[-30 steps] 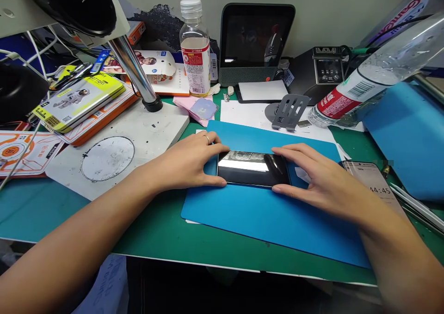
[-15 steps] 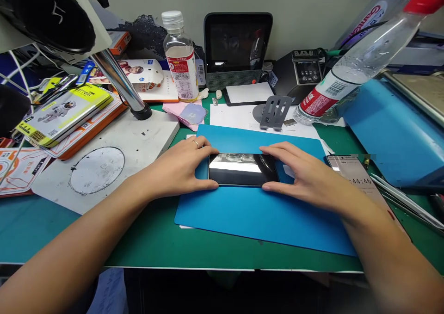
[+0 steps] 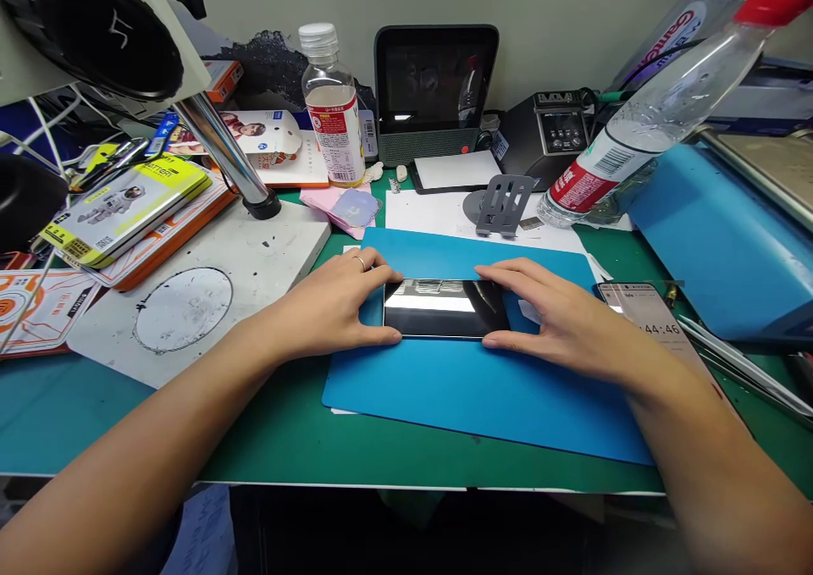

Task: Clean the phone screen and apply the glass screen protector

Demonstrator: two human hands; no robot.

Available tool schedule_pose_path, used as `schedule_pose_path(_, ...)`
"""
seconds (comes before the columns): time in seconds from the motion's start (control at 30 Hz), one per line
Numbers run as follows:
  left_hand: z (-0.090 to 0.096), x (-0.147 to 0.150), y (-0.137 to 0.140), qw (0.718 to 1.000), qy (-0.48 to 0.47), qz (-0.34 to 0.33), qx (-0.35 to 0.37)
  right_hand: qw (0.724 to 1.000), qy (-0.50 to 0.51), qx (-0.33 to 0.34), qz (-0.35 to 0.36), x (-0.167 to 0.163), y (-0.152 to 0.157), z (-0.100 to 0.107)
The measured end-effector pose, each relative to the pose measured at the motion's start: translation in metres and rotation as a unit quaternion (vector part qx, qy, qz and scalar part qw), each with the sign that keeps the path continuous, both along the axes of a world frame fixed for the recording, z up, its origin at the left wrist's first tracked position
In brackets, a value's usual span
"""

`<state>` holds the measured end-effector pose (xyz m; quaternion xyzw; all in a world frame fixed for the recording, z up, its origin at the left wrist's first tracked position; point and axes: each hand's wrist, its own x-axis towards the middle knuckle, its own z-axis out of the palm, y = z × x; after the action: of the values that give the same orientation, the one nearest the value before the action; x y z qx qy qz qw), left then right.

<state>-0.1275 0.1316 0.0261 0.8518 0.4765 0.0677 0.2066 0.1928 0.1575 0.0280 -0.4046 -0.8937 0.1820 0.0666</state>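
A smartphone (image 3: 438, 311) with a dark, glossy screen lies sideways on the blue mat (image 3: 470, 397), reflecting a bright band. My left hand (image 3: 346, 304) grips its left end, thumb on the near edge and fingers on the far edge. The right end sits between the thumb and fingers of my right hand (image 3: 543, 312) in the same way. A ring shows on a finger of my left hand. Beyond the phone stands a grey folding phone stand (image 3: 505, 207) on white paper. Another phone (image 3: 641, 312) with a lit clock screen lies partly behind my right forearm.
A microscope post (image 3: 222, 152) rises from a white base (image 3: 184, 308) at left, near stacked boxes (image 3: 124, 211). Behind the mat are a drink bottle (image 3: 334, 118), a smart display (image 3: 437, 80) and a black device (image 3: 546, 139). A red-capped bottle (image 3: 603, 168) leans at right.
Both hands keep their hold at the phone's ends, and the phone stays in place on the mat. The whole view has shifted very slightly.
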Motion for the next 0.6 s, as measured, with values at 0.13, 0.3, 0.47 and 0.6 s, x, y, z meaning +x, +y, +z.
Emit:
schedule_pose_path(0.13,-0.0004,-0.0003,0.0003,1.0,-0.001,-0.005,0.001,1.0,0.0,0.002,0.006,0.001,-0.001,0.0)
schedule_pose_path(0.3,-0.0005,-0.0009,0.0002,1.0,-0.003,-0.004,-0.001,1.0,-0.006,0.0,0.004,0.0017,-0.0018,0.0005)
schedule_pose_path(0.47,-0.0013,-0.0019,-0.0002,1.0,-0.009,0.0,-0.002,1.0,-0.009,0.008,0.01,0.0007,-0.0015,0.0003)
schedule_pose_path(0.6,-0.002,-0.0033,0.0007,1.0,-0.016,-0.001,0.001,1.0,-0.006,0.011,0.009,0.0004,-0.0008,-0.0018)
